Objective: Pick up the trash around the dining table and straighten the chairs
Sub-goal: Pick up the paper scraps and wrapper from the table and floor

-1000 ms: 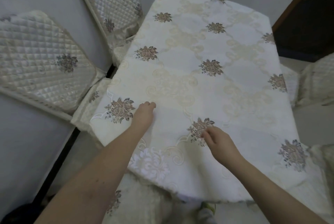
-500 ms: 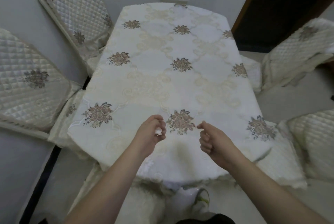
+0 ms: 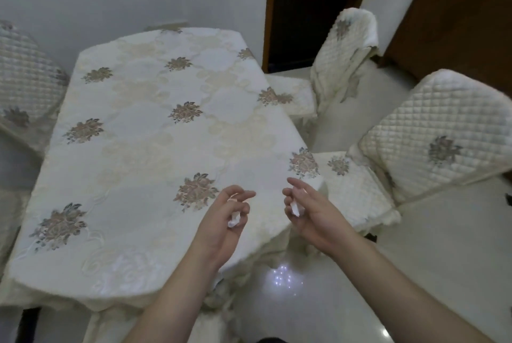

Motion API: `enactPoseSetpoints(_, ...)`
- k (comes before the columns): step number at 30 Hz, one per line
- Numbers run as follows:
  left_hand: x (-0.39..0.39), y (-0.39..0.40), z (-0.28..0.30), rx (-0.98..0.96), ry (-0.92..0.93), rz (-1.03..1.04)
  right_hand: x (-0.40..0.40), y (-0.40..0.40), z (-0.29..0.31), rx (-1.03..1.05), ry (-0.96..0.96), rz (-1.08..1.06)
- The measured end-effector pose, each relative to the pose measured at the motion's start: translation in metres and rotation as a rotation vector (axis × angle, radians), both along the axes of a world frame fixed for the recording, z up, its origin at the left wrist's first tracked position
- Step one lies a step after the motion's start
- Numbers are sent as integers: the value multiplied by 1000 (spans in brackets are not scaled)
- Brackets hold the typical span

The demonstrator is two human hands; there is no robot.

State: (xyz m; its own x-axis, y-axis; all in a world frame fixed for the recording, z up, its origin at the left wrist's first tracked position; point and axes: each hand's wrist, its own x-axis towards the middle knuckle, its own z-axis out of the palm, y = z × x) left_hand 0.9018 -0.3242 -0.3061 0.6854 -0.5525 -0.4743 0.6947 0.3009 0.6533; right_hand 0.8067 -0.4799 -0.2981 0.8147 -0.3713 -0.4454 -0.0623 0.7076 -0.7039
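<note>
This is a dining room at home, with a flowery-clothed counter (image 3: 155, 132), padded chairs (image 3: 440, 134) and a door (image 3: 454, 10).

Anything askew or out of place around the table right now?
Yes. The far right chair stands turned away from the table, its quilted cover hanging loose. The near right chair also sits angled. Each of the hands holds a white scrap.

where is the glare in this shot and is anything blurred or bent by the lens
Head view: a cluster of small bright glints sits on the glossy pale floor below the table edge; the white floral embroidered tablecloth looks soft, its edges bowed by the wide-angle lens; the left hand and right hand, each holding a small white paper scrap, are slightly motion-blurred.
</note>
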Motion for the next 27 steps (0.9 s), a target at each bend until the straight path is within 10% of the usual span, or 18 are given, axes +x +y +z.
enactPoseSetpoints(27,-322,-360,29,-108,-62,-802,-401,-277,13,28,-177,-681)
